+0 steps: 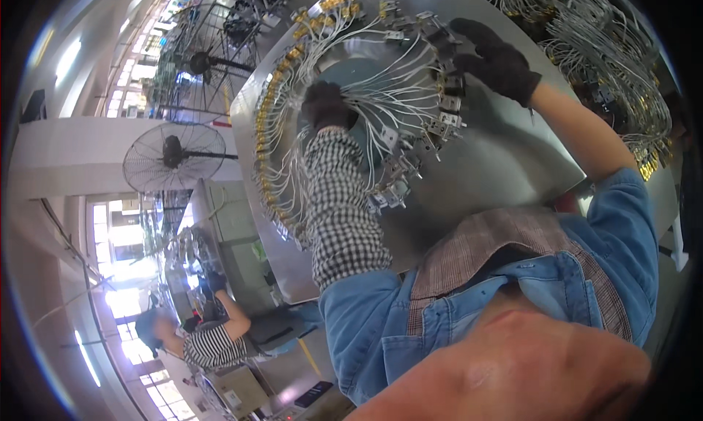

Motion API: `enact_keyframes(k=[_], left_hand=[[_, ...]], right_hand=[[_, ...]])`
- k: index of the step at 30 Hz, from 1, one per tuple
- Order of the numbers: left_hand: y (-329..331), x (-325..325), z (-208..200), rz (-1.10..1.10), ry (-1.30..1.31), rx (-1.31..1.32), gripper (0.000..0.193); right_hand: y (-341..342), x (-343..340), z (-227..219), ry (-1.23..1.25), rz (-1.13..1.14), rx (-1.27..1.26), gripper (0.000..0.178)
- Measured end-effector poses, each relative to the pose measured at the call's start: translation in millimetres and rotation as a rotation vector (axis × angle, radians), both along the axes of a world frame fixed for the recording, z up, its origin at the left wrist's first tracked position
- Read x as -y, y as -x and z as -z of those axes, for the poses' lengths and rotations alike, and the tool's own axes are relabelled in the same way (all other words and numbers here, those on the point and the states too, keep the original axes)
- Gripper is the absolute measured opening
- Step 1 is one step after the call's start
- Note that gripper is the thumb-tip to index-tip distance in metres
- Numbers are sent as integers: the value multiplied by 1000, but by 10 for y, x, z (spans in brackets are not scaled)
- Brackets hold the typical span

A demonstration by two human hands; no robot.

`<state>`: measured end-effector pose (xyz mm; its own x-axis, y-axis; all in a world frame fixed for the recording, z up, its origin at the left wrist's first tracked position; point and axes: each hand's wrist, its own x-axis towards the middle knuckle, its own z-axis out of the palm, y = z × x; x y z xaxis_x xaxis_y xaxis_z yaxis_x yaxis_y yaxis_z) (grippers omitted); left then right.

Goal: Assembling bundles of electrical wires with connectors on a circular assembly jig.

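Note:
My left hand (pixel 329 107), in a dark glove below a black-and-white checked sleeve, is closed around the gathered middle of a bundle of white wires (pixel 392 93). The wires fan out to a ring of ends. Brass-coloured pieces (pixel 272 91) line its left and far sides, and silver metal blocks (pixel 443 124) with short prongs line its right side. My right hand (pixel 499 63), also dark-gloved, is at the ring's far right edge beside the metal blocks. Its thumb and fingers are apart, with nothing visible between them. Whether its fingertips touch a block is hard to make out.
The bundle lies on a shiny metal table (pixel 491 157). More wire bundles (pixel 608 47) are heaped at the far right. Beyond the table's left edge stand a caged fan (pixel 173 156) and a workbench (pixel 231 216), with a co-worker in a striped shirt (pixel 216 346) seated farther off.

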<state>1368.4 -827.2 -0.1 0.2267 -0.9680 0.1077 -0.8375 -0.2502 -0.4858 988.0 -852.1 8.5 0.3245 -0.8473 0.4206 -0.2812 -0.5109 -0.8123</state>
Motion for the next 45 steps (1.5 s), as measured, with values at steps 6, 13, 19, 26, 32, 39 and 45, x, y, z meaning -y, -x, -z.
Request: enact_keyframes(k=[6, 13, 19, 26, 32, 39, 45], left_hand=[[328, -35, -366, 25, -16, -102, 39], [107, -887, -317, 418, 253, -489, 45], [597, -2223, -400, 461, 82, -918, 66], [981, -2584, -17, 207, 201, -712, 88], [1370, -2252, -29, 306, 188, -600, 75], [1471, -2072, 5, 199, -37, -703, 60], [1451, -2288, -107, 283, 171, -573, 60]], right_hand=[[-86, 388, 121, 220, 179, -189, 70], [-451, -704, -82, 536, -481, -665, 62], [-374, -700, 144, 563, -131, -796, 70], [-325, -694, 181, 246, -221, -642, 67], [-312, -544, 133, 545, -56, -911, 78], [-756, -933, 116, 56, -545, -384, 71], [-770, -1239, 135, 730, -357, -405, 54]])
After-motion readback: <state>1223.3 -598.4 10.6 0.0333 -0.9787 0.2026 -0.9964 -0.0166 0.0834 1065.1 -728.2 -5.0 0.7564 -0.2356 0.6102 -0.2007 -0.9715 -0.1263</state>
